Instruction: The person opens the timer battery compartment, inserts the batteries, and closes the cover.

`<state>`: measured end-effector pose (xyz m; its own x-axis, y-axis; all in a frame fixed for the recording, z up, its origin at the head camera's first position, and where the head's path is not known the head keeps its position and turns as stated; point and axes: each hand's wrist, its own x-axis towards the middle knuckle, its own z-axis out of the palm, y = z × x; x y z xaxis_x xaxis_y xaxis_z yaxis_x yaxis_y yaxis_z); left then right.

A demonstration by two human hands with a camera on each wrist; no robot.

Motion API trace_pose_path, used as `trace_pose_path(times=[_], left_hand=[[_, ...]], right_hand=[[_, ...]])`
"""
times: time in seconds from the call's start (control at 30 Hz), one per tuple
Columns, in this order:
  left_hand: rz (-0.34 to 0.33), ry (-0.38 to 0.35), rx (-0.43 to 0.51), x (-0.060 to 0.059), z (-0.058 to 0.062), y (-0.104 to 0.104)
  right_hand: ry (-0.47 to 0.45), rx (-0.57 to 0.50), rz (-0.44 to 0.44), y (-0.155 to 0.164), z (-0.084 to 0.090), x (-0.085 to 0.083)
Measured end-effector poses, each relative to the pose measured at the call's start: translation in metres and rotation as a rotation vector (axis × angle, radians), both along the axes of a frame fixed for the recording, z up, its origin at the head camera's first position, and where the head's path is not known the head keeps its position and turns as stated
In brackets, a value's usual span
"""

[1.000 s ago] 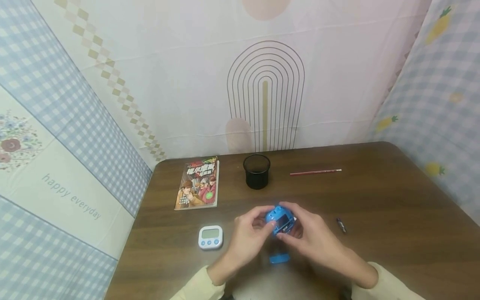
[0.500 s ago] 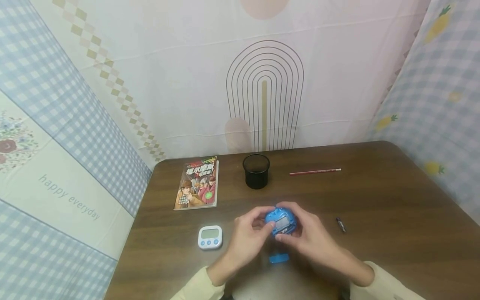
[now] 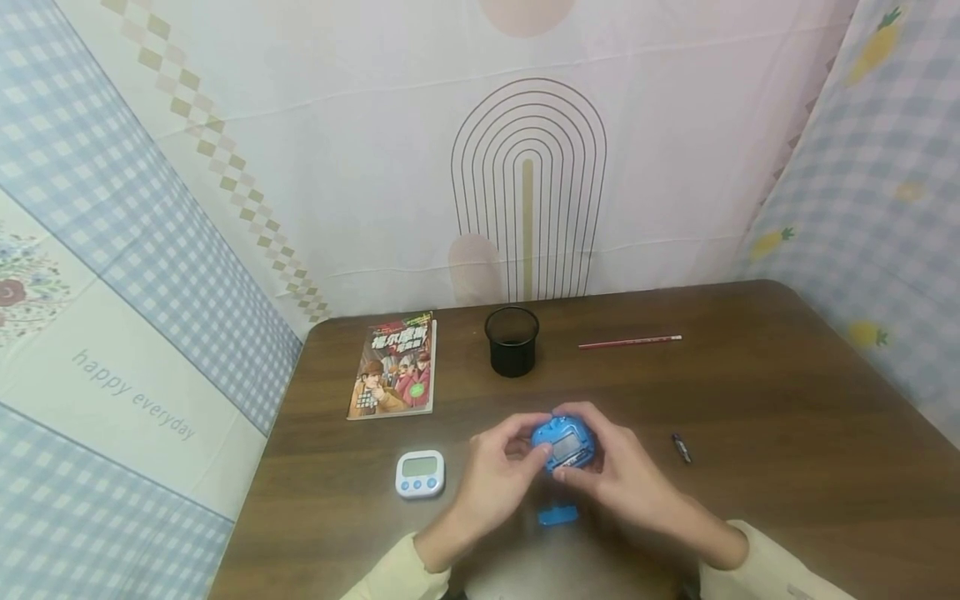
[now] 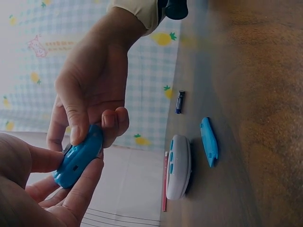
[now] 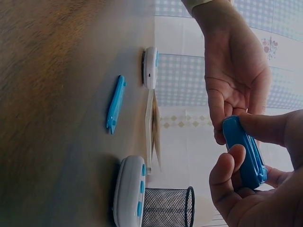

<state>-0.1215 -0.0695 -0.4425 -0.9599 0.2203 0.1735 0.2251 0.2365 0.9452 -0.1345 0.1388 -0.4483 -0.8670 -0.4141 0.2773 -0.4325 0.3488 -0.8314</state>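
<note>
Blue timer (image 3: 563, 445) pinched between left hand (image 3: 497, 477) and right hand (image 3: 621, 477), lifted above the loose blue cover (image 3: 558, 516) on the tabletop (image 3: 787, 433).

Blue cover (image 3: 558, 516) below hands, timer (image 3: 421, 474) left

On the table (image 3: 787, 467), the book (image 3: 393, 365) lies left of the cup (image 3: 512, 341), the pencil (image 3: 630, 342) to its right.
</note>
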Motion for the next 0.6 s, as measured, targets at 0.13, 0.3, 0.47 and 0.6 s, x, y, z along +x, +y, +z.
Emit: trace_pose_path(times=[0.13,0.3,0.47,0.6], left_hand=[[0.000,0.003,0.002,0.0002,0.0006,0.0000],[0.001,0.010,0.006,0.0006,0.0013,0.0002],[0.013,0.023,0.004,0.0011,0.0012,0.0012],[0.023,0.016,0.006,0.0024,0.0014,0.0020]], right_hand=[[-0.028,0.007,-0.005,0.0004,0.0021,0.0006],[-0.052,0.007,-0.007,0.0008,0.0040,0.0015],[-0.055,-0.013,-0.002,0.0001,0.0025,0.0013],[-0.053,-0.035,0.006,-0.0005,0.0012,0.0014]])
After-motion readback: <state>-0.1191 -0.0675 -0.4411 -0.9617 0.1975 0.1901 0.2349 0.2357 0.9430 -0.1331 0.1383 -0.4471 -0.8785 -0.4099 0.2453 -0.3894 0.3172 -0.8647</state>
